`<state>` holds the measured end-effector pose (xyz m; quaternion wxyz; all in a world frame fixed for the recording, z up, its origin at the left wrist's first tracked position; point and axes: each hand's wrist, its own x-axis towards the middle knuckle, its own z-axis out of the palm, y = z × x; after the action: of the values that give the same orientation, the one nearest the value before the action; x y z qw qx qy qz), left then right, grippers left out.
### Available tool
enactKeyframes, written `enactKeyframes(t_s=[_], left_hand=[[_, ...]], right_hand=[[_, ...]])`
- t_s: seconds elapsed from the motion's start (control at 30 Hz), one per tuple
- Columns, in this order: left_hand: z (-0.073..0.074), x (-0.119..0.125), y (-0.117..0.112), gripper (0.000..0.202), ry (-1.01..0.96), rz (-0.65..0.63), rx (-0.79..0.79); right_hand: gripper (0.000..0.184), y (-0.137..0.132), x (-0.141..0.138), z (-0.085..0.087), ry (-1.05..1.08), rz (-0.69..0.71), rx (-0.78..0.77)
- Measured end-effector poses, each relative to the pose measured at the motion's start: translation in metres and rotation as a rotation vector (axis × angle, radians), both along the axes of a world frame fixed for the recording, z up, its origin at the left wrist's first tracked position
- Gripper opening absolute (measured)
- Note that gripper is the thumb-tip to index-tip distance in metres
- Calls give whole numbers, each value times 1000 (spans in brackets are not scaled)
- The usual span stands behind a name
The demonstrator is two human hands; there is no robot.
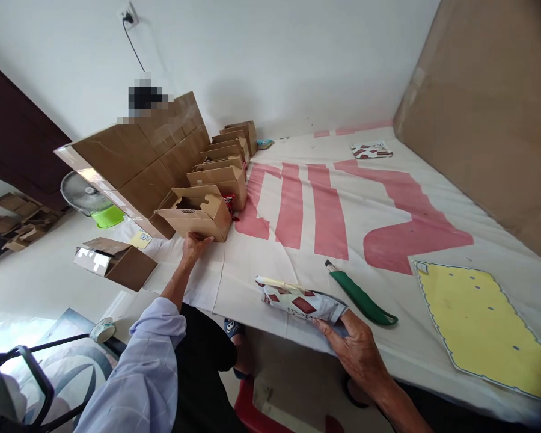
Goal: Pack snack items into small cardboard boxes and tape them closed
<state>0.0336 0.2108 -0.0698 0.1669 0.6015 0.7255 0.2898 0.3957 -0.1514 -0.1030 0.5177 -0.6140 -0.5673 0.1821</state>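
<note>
Head view shows two bare hands at a table [297, 264], which is covered with white cloth carrying large red shapes. The left hand [195, 243] touches the low near side of an open cardboard box [189, 224]; its fingers are partly bent, but I cannot tell if they really grip the box or only rest against it. The right hand [358, 346] is closed around the near right end of a packet [304, 305], with the thumb on the side toward the person. This packet has brown diamond figures, and it extends from the right hand toward the left, near the edge of the table.

Just beyond the packet and the right hand lies a green cutter [360, 299]. To the right of the same hand there is a yellow sheet [487, 331] with a wavy border. Far beyond it, another packet of similar pattern [372, 150] lies flat.

Beyond the left hand, behind the touched box, more boxes [225, 180] stand in a row, and a red packet [229, 206] shows at the right side of the nearest one. To the left of this hand is one separate box [133, 264].
</note>
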Motion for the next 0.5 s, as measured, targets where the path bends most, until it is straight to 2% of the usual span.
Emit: enactKeyframes(t_s=[0.17,0.5], left_hand=[[-1,11,17,60,-15,34,13],[6,23,49,62,-34,9,27]], right_hand=[[25,1,0,2,16,-6,-25],[24,-2,-1,1,29,-1,-41]])
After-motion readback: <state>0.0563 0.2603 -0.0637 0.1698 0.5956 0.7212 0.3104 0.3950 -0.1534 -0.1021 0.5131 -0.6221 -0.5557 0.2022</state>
